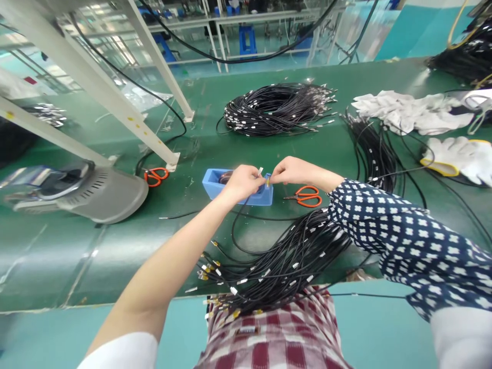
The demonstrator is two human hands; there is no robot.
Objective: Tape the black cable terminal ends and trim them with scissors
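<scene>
A blue tape dispenser (215,185) stands on the green table in front of me. Over its right end, my left hand (245,182) pinches a black cable close to its end, where a small white label sticks up. My right hand (287,170) has its fingertips closed on a small yellowish piece beside the dispenser's cutting end. Between the hands the cable end is partly hidden by fingers. A bundle of black cables (284,256) with white labels and yellow-wrapped ends lies nearest my body. Orange-handled scissors (308,197) rest right of the dispenser.
A coiled cable bundle (269,110) lies at the back. More cables (374,148) and white gloves (415,110) are on the right. At left are a grey machine base (103,192), a second pair of orange scissors (157,177) and white metal posts (161,61).
</scene>
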